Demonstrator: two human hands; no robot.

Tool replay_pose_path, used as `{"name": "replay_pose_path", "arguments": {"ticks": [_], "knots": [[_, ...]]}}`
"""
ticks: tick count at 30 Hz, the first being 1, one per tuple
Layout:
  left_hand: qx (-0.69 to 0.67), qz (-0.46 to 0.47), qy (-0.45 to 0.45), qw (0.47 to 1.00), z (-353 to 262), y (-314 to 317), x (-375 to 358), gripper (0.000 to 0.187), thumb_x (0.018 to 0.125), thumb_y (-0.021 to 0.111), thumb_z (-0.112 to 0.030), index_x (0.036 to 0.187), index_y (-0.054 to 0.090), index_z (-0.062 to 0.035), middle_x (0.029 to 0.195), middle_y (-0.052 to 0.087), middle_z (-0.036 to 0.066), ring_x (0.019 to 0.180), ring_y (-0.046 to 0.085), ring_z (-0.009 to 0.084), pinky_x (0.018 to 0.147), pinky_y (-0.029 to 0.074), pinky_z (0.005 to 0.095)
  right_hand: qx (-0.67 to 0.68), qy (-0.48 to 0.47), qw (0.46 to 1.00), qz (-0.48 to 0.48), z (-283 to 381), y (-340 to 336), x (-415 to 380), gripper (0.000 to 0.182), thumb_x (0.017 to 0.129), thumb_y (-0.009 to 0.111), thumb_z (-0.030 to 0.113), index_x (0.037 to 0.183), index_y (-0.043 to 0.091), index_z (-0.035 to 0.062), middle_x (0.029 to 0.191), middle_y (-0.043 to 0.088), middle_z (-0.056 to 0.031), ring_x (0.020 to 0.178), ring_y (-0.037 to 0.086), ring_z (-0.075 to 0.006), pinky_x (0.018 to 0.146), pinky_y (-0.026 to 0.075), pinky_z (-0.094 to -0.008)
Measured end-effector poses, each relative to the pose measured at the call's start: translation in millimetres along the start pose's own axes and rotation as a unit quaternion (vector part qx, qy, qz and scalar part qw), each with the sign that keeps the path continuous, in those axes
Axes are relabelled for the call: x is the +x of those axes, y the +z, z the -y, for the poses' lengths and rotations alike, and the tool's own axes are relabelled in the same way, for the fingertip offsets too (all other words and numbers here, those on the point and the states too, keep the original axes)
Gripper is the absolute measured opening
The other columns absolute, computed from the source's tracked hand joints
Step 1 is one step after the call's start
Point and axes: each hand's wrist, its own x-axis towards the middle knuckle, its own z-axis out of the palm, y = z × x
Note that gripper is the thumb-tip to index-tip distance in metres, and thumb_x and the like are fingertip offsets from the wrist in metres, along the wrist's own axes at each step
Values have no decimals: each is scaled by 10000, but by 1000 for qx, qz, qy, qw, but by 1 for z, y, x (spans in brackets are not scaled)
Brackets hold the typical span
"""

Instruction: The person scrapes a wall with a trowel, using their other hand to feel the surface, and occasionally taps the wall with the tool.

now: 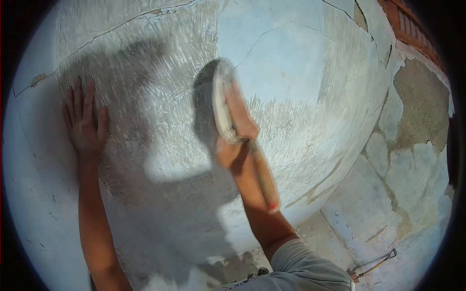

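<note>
My left hand [88, 123] lies flat against the scratched wall [131, 97], its fingers spread and pointing up. Right of it, my right hand [240, 121] grips a tool [222, 104] with a pale, rounded, elongated head and a wooden handle with a red end, slanting down to the right. Motion blurs the tool and the fingers on it. The head is at or near the wall, beside a smooth light blue patch [276, 58]; whether it touches cannot be seen. Fine scratch marks cover the surface around that patch.
Cracks run across the upper wall. At right, an adjoining wall [378, 184] has peeling paint and a bare rough area [420, 104]. A reddish slatted frame [412, 22] sits at top right. A long-handled tool [378, 264] lies at lower right.
</note>
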Motion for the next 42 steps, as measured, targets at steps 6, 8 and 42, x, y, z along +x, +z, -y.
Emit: {"name": "replay_pose_path", "arguments": {"ticks": [6,8,42], "knots": [[-7,-10,8,1000,1,1,-2,598,1079,507,-389,1657,418,-265,1748,338,98,1611,280,396,1291,169,646,99,51,994,-3,8,-11,26,502,1058,566,104,1550,540,8,1524,592,-259,1376,615,-320,1072,546,-407],[-7,-6,3,1000,-1,-1,1,599,1080,505,-390,1659,414,-266,1750,335,94,1610,281,396,1290,170,648,62,-5,998,25,19,-8,0,507,1071,540,119,1566,518,12,1539,566,-279,1407,581,-398,1112,518,-430],[-16,-11,6,1000,1,1,-1,623,1064,535,-401,1659,414,-259,1754,327,93,1609,279,406,1284,173,662,222,77,970,62,-1,-22,17,452,1081,580,196,1500,606,32,1508,614,-220,1298,658,-286,1090,527,-399]]}}
